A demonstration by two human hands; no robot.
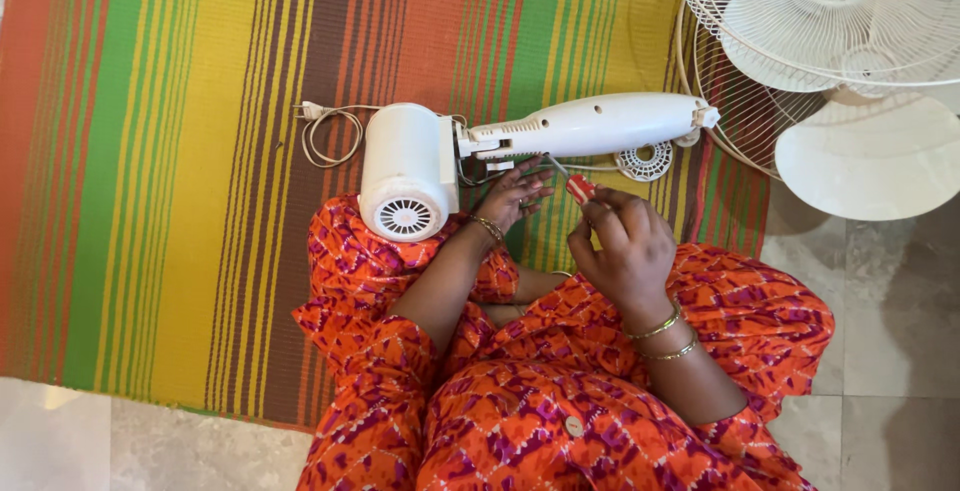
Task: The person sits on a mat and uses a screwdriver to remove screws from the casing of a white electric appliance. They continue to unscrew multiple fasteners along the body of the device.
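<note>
The right hand (625, 246) has its grip closed around a red-handled screwdriver (572, 183), its thin metal shaft angled toward a smooth white plastic fan motor housing (410, 173) — cylindrical, with a vented end — lying on the striped woven mat (180, 151). The left hand (515, 196), fingers loosely spread, touches the wires beside the housing's long neck (590, 123).

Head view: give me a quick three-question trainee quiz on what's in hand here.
1. True or false: the right hand holds a red-handled tool.
2. What does the left hand touch? A) fan guard B) wires beside the white motor housing C) power plug
3. What lies under the white stand arm?

Key:
1. True.
2. B; the fan guard and the power plug lie apart from it.
3. The striped mat.
</note>
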